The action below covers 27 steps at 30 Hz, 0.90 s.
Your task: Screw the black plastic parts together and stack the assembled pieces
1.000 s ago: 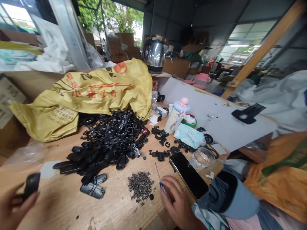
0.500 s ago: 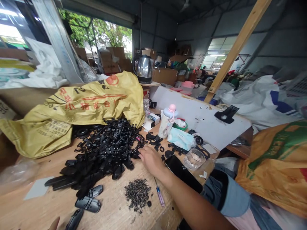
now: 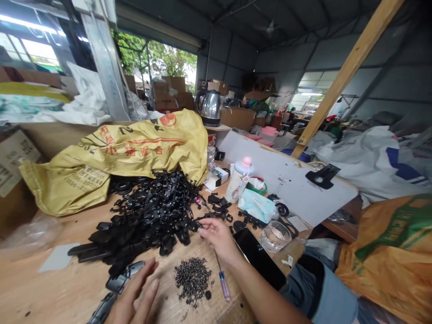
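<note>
My right hand (image 3: 219,238) is at the right edge of a heap of black plastic parts (image 3: 151,211), thumb and fingers pinched on a small black plastic part (image 3: 196,225) whose exact kind I cannot make out. My left hand (image 3: 135,297) is over the near table, fingers apart and holding nothing, beside grey-black elongated pieces (image 3: 103,308) that it partly covers. Between the hands lies a pile of tiny dark pieces (image 3: 192,279). A screwdriver (image 3: 224,285) with a clear purplish handle rests under my right wrist.
A yellow woven sack (image 3: 145,144) lies behind the heap. To the right stand a bottle with a pink lid (image 3: 239,180), a pack of tissues (image 3: 256,204), a clear bowl (image 3: 275,236) and a phone (image 3: 259,258). A kettle (image 3: 211,108) stands farther back.
My left hand has come up into view from the bottom edge. My right hand has drawn slightly back from the heap, with its fingers still pinched. The camera view has shifted a little.
</note>
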Tool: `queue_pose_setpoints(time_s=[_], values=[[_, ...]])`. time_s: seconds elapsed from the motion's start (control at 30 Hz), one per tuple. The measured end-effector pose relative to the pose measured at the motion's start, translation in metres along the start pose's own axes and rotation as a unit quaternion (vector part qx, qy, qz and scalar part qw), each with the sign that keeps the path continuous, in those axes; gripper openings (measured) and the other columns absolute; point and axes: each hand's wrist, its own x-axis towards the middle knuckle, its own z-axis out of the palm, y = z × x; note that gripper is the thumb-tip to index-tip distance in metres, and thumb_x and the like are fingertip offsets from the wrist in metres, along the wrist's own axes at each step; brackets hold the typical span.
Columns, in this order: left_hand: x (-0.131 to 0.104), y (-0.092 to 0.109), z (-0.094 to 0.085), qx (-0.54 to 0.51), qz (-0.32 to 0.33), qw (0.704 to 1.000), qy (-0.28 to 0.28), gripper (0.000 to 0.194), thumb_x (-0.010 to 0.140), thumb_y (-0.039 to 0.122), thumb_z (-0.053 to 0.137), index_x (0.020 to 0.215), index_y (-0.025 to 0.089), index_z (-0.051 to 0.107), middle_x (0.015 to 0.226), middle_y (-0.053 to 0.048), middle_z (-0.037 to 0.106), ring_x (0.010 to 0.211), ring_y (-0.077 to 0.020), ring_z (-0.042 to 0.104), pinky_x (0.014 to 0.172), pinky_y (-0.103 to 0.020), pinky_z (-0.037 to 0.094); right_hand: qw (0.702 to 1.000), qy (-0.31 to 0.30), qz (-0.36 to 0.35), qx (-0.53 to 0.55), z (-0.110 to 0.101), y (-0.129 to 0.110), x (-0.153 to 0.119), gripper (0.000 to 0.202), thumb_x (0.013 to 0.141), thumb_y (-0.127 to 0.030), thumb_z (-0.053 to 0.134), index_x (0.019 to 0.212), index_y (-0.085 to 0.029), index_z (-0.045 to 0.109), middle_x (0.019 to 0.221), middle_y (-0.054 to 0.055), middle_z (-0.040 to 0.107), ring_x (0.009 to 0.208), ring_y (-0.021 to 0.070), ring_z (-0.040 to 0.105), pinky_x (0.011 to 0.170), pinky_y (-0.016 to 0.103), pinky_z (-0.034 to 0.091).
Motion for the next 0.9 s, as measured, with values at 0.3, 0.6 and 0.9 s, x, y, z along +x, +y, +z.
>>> queue_pose_setpoints(time_s=[0.3, 0.6, 0.9], values=[[0.01, 0.024, 0.03, -0.338, -0.103, 0.932, -0.081, 0.057, 0.067, 0.037, 0.067, 0.118, 0.021, 0.047, 0.103, -0.009, 0.068, 0.099, -0.0221, 0.06, 0.085, -0.031, 0.046, 0.957, -0.145, 0.111, 0.226, 0.041, -0.017, -0.079, 0.044, 0.058, -0.026, 0.073, 0.099, -0.017, 0.059, 0.073, 0.001, 0.059, 0.067, 0.0125, 0.055, 0.063, 0.026, 0.045], [0.015, 0.024, 0.034, -0.26, -0.09, 0.96, -0.059, 0.038, 0.047, 0.027, 0.08, 0.076, 0.017, 0.059, 0.063, 0.004, 0.062, 0.057, -0.0101, 0.058, 0.055, -0.02, 0.045, 0.993, -0.109, 0.031, -0.024, 0.026, -0.025, -0.072, 0.015, 0.071, -0.023, 0.06, 0.085, -0.015, 0.062, 0.071, 0.001, 0.057, 0.06, 0.0095, 0.049, 0.055, 0.021, 0.041], [-0.003, 0.015, 0.049, -0.311, -0.159, 0.923, -0.164, 0.048, 0.066, 0.033, 0.069, 0.109, 0.02, 0.052, 0.081, -0.003, 0.069, 0.072, -0.0173, 0.065, 0.067, -0.029, 0.05, 0.924, -0.274, 0.22, 0.152, 0.016, -0.014, -0.049, 0.034, 0.064, -0.045, 0.067, 0.065, -0.012, 0.06, 0.047, -0.004, 0.051, 0.039, 0.004, 0.043, 0.037, 0.015, 0.033]])
